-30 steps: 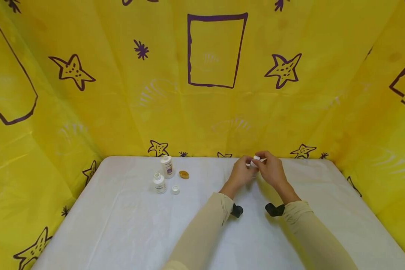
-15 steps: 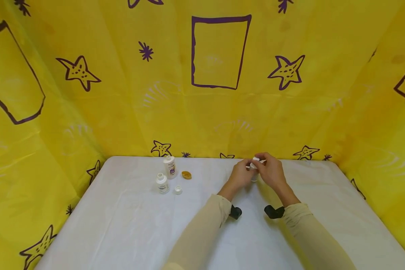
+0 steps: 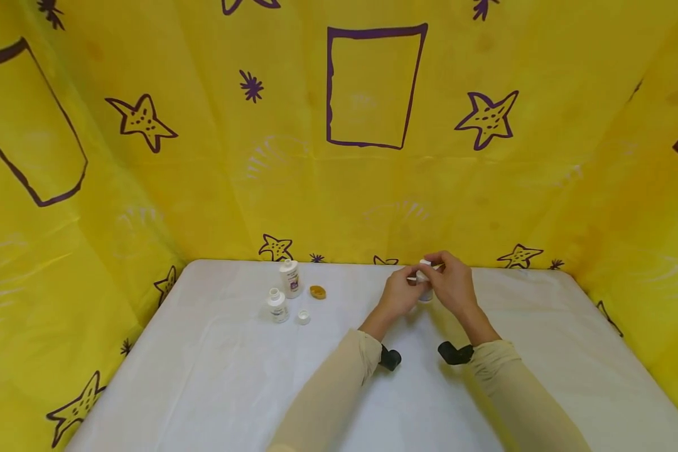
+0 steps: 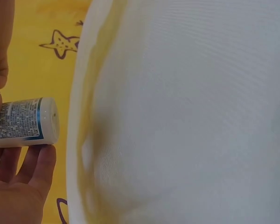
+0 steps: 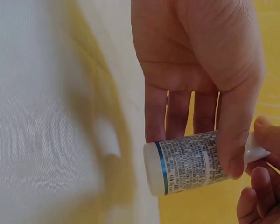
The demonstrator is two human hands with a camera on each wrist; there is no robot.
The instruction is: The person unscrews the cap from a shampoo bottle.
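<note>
The table (image 3: 215,376) is white with rounded far corners, and everything on it sits left of center toward the back. Two white labeled bottles, a rear one (image 3: 290,279) and a nearer one (image 3: 279,307), stand upright close together. Just right of those: a little orange oval thing (image 3: 317,292), plus a small white cap (image 3: 303,317).

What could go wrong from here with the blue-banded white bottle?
The left hand holds the blue-banded white cylindrical bottle above the white table; it could slip.
The right hand pinches its white top; twisting might turn the bottle too.
The small uncapped white bottle could tip if bumped.
</note>
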